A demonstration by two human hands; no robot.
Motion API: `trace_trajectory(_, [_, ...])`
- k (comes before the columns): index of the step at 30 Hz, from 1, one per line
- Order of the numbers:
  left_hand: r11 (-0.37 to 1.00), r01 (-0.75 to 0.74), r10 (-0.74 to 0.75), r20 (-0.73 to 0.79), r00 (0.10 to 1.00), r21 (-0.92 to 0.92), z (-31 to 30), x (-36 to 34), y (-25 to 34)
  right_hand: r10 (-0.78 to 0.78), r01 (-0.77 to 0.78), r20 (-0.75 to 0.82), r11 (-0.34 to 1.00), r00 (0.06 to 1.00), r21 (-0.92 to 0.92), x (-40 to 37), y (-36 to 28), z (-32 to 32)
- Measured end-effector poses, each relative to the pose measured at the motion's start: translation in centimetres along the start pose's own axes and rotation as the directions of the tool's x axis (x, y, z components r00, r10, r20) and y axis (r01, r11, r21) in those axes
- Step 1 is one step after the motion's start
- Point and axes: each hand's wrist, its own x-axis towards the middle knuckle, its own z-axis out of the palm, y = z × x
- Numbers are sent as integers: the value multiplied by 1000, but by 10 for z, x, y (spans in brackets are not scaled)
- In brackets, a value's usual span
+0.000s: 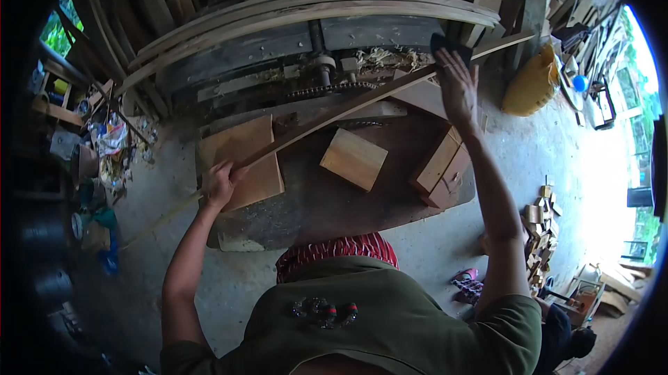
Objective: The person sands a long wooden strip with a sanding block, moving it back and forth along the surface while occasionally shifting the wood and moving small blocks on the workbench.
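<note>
A long, thin wooden strip [348, 108] runs diagonally from lower left to upper right in front of me. My left hand [221, 184] is closed around its lower part, above a flat wooden board [254, 135]. Near the far end, my right hand [459, 86] presses a dark sheet that looks like sandpaper [440, 45] onto the strip, fingers stretched over it; its underside is hidden. Beneath the strip, a light wooden block [353, 159] and a stack of blocks [443, 170] sit on the dark worktable [313, 208].
Long strips [313, 13] lie across a machine with a chain [332, 90] and wood shavings [390, 58]. A yellow sack [532, 83] stands at right, above a pile of small blocks [541, 236]. Planks lean at the back. Clutter [111, 145] fills the left side.
</note>
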Motion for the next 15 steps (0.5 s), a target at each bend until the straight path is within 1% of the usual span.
trace_trajectory(2, [1000, -15, 15, -18, 1000, 13, 5, 0, 0, 36, -37, 35, 998, 999, 46, -14, -2, 12])
trace_trajectory(3, [1000, -9, 10, -33, 999, 29, 6, 1, 1, 60, -62, 64, 997, 996, 38, -21, 1, 19])
trace_trajectory(5, [997, -16, 20, -51, 999, 69, 0, 5, 7, 162, -175, 101, 975, 982, 137, -29, 2, 36])
trace_trajectory(6, [985, -58, 65, -36, 997, 165, -9, 10, 14, 159, -173, 102, 974, 982, 147, -31, 2, 45])
trace_trajectory(7, [962, -99, 106, -11, 994, 256, -17, 11, 17, 169, -175, 52, 973, 984, 152, -35, 2, 54])
trace_trajectory(8, [960, -100, 106, -10, 994, 263, -16, 11, 13, 176, -175, 4, 972, 984, 158, -38, 3, 60])
trace_trajectory(9, [959, -81, 86, -6, 996, 273, -13, 13, 10, 123, -122, -12, 987, 992, 104, -39, 1, 60])
trace_trajectory(11, [979, -167, 176, -78, 981, 118, -7, 13, 4, 84, -85, 10, 994, 996, 65, -36, 0, 60])
trace_trajectory(13, [995, -77, 76, -24, 997, -63, -8, 15, 9, 39, -37, -47, 998, 998, 55, -34, 3, 66])
trace_trajectory(15, [1000, -16, 15, -34, 999, -21, -7, 12, 14, 12, -12, -59, 1000, 998, 9, -29, -3, 63])
